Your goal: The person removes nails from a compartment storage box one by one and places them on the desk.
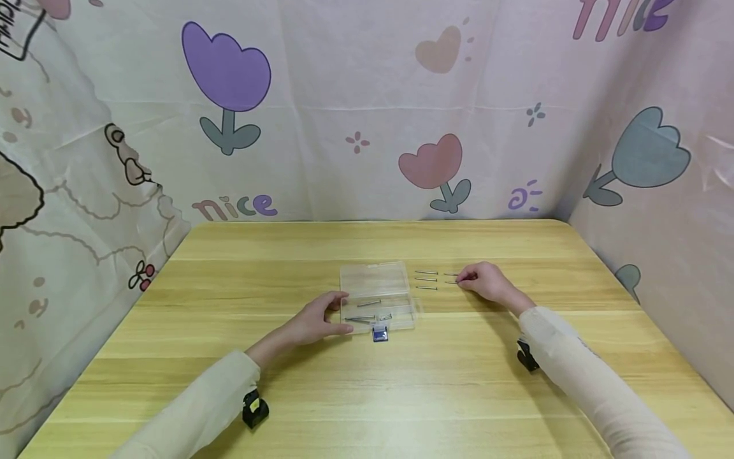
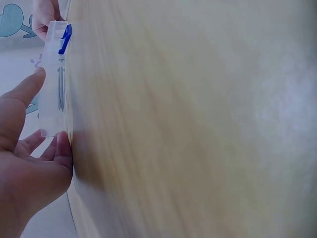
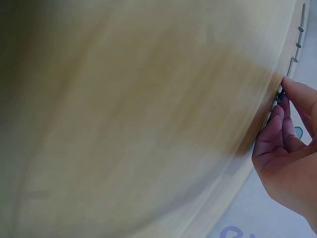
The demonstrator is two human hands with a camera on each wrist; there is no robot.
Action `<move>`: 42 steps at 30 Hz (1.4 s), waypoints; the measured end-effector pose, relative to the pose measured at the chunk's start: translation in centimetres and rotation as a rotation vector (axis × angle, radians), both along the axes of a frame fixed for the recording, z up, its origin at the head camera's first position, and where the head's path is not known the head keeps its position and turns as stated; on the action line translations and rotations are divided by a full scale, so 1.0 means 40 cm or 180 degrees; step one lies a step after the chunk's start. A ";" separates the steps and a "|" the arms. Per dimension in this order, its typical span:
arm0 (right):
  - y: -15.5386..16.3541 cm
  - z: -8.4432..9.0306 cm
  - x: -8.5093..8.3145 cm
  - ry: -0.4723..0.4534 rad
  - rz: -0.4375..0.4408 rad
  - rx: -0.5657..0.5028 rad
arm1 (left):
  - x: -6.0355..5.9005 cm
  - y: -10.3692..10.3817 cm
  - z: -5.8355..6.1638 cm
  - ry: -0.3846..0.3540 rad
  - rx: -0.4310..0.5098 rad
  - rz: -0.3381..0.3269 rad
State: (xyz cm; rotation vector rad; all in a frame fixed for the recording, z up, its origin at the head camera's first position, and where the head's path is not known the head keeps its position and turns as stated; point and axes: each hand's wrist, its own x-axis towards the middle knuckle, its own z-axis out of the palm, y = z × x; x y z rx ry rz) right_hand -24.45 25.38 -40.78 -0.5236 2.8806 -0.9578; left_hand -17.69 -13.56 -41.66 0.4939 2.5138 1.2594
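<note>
A clear plastic box (image 1: 375, 280) lies open mid-table with a blue latch (image 1: 380, 334) at its near edge and a few metal nails (image 1: 367, 310) inside. My left hand (image 1: 343, 312) grips the box's left end, thumb on the far side and fingers on the near side. The left wrist view shows the same box (image 2: 52, 59) held between thumb and fingers (image 2: 60, 151). To the right of the box lies a row of loose nails (image 1: 426, 280). My right hand (image 1: 460, 278) pinches one nail at the row's right end. In the right wrist view its fingertips (image 3: 283, 87) close on that nail.
The wooden table (image 1: 367, 389) is fenced by printed cloth walls at the back and on both sides. Black wrist cameras (image 1: 254, 408) sit on both forearms. More loose nails (image 3: 297, 44) lie beyond my right fingertips.
</note>
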 end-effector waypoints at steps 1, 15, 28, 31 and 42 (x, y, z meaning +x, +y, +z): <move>0.000 0.000 -0.001 0.0003 -0.0004 0.0002 | 0.000 0.000 0.000 0.0005 -0.0006 0.0000; 0.000 0.000 0.000 0.0001 -0.0022 0.0036 | 0.000 0.003 -0.001 -0.0008 -0.0031 0.0081; 0.000 0.003 0.004 0.0020 -0.0025 0.0076 | 0.000 0.002 0.002 -0.0003 0.0006 0.0041; 0.000 0.003 0.004 0.0017 -0.0028 0.0079 | 0.001 0.002 0.003 0.0013 -0.0008 0.0038; 0.000 0.001 0.000 0.0017 -0.0008 0.0086 | 0.002 0.002 0.006 0.0030 -0.0029 0.0042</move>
